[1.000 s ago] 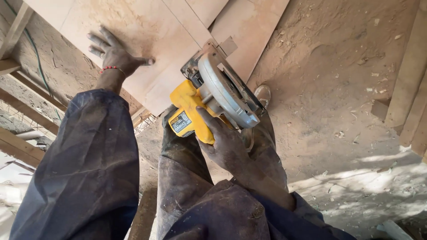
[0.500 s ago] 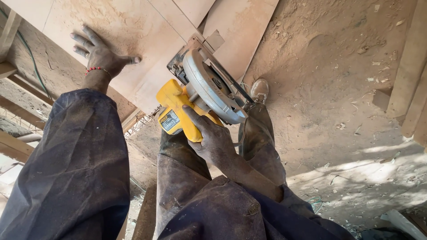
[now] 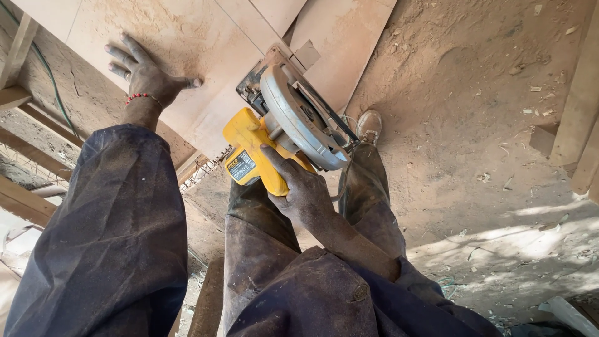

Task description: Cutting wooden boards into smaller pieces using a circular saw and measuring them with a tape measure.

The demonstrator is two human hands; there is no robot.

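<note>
Two bare hands are at work, well apart. The right hand [image 3: 299, 190] is clamped round the handle of a yellow-bodied circular saw with a grey metal blade guard [image 3: 284, 134], whose base plate rests on the near edge of a pale, sawdust-covered plywood sheet [image 3: 156, 37]. The left hand [image 3: 146, 72] lies flat on that sheet with fingers spread, gripping nothing, a red bead bracelet [image 3: 140, 97] at its wrist.

The step in hand looks like a cut along the sheet, the saw seated at the sheet's edge and the free palm pinning the board. Whether the blade is turning or already biting the wood cannot be told, since the guard hides it. Going on would call for a steady push along the line, the base plate kept flat, the pressing hand kept well aside of the blade's path.

Below the sheet's edge show the person's dusty dark trousers and a worn tan shoe [image 3: 369, 125] on a dirt floor strewn with wood chips [image 3: 499, 93]. Timber battens [image 3: 577, 106] lie along the right edge of the view. No container is in sight.
</note>
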